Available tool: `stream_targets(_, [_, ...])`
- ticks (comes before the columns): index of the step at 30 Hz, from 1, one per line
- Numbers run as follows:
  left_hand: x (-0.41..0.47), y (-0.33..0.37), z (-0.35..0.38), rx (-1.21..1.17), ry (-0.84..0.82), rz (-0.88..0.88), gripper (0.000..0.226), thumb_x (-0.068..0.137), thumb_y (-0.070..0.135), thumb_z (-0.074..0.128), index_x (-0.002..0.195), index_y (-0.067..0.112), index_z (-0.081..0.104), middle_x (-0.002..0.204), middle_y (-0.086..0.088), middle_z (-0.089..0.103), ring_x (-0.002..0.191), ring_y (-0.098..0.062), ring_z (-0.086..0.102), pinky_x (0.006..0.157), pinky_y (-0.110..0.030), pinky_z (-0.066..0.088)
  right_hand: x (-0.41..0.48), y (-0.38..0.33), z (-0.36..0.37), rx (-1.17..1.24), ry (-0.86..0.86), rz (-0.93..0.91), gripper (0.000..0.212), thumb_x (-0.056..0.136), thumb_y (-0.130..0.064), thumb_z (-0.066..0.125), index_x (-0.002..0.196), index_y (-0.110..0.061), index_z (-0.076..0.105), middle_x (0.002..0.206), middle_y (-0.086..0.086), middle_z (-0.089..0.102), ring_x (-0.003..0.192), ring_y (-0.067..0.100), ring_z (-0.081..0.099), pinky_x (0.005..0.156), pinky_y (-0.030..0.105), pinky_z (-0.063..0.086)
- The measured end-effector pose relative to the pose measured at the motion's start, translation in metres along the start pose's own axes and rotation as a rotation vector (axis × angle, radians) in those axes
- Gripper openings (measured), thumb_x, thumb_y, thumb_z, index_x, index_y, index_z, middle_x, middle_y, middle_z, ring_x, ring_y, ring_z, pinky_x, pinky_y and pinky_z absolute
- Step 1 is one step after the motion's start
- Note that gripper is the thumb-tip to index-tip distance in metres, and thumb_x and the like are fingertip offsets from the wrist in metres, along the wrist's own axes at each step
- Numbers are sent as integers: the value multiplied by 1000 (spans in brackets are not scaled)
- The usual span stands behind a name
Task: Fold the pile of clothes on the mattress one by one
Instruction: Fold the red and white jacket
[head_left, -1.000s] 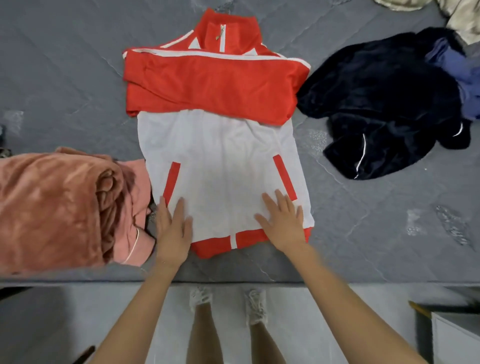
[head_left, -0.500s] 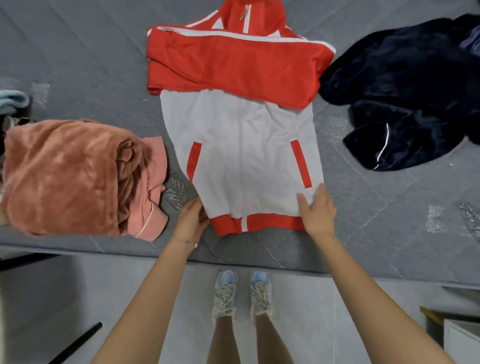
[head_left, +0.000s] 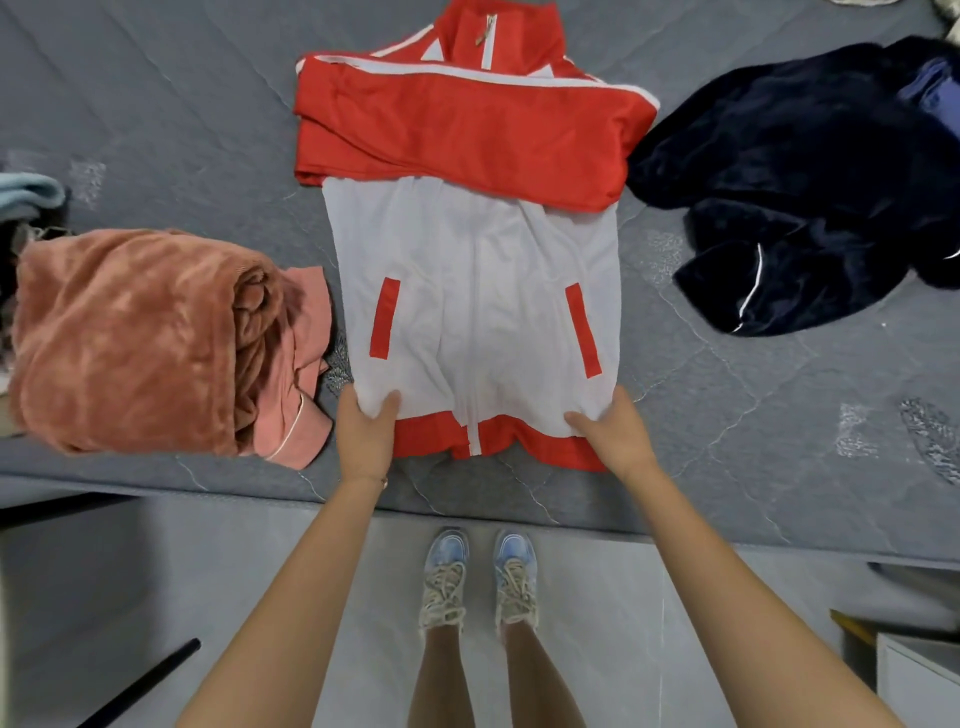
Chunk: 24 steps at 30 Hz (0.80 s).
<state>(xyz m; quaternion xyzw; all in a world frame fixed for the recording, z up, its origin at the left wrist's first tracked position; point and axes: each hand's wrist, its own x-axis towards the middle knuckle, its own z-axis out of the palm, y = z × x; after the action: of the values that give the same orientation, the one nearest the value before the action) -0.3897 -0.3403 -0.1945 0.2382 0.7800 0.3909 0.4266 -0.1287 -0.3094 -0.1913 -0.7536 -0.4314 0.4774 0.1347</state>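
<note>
A red and white zip jacket (head_left: 475, 270) lies flat on the grey mattress (head_left: 156, 104), collar away from me, its red sleeves folded across the chest. My left hand (head_left: 366, 434) grips the bottom left corner of the jacket, thumb on top of the white cloth. My right hand (head_left: 610, 434) grips the bottom right corner the same way. The hem is bunched and slightly raised between them. A dark navy fleece garment (head_left: 800, 192) lies crumpled to the right.
A folded pink fleece garment (head_left: 140, 338) with a thinner pink piece tucked by it sits at the left. A light blue cloth (head_left: 28, 189) peeks in at the far left. The mattress edge runs just below my hands; my feet (head_left: 478, 577) stand on the pale floor.
My hands went from lying flat on the jacket's lower part to its two bottom corners and took hold of them. The hem now bunches up.
</note>
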Motion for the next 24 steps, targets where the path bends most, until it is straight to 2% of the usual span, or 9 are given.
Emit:
stream_targets(4, [-9,7,-10,137,67,151,27,91,8,63,115,4,51,109,-2,55,99,-14,53,82,-16,40,-10,-1,4,42,-12,-66,57,84,-12,70,135,-10,45,132,5,55,120,22,51,94,30,41])
stream_targets(7, [-13,12,-18,150,147,163,35,91,9,64,121,-2,50,109,-2,53,100,-13,51,81,-12,37,-17,-7,5,82,37,-125,50,88,-12,64,135,-13,46,128,1,56,114,16,52,91,26,40])
stream_targets(10, [-18,20,-29,121,162,163,37,90,11,66,121,-2,51,111,-6,56,99,-14,52,86,-17,42,-25,-14,-1,196,48,-123,42,91,-10,61,132,-11,49,120,-2,57,107,12,53,88,25,41])
stream_targets(13, [-28,28,-42,116,108,165,32,90,13,66,118,4,54,111,-4,60,99,-13,56,89,-24,46,-36,-15,-9,250,-18,-40,38,91,-6,60,128,-6,53,115,2,59,110,21,57,87,28,44])
stream_targets(16, [-50,38,-53,146,35,146,20,90,8,63,109,13,57,102,0,63,91,-11,58,82,-26,48,-57,-8,-19,177,-65,102,34,89,-1,61,123,-1,58,116,11,63,102,22,57,83,27,41])
stream_targets(19, [-80,53,-58,166,-26,88,23,90,2,59,107,17,56,91,6,61,83,-9,58,76,-23,44,-73,-10,-29,180,-139,241,32,86,-1,64,118,-1,64,118,15,65,94,20,57,81,27,43])
stream_targets(22, [-90,74,-44,120,-31,17,15,90,4,61,103,10,58,88,3,62,90,-22,60,78,-29,48,-74,-42,-38,295,-130,265,29,84,-1,67,112,-5,66,113,13,66,93,24,61,83,33,50])
stream_targets(24, [-80,90,-32,28,8,-2,12,89,6,63,101,8,60,92,-4,64,92,-27,62,82,-35,51,-67,-66,-42,434,-75,263,23,83,0,68,105,-7,66,101,13,69,82,21,66,77,33,56])
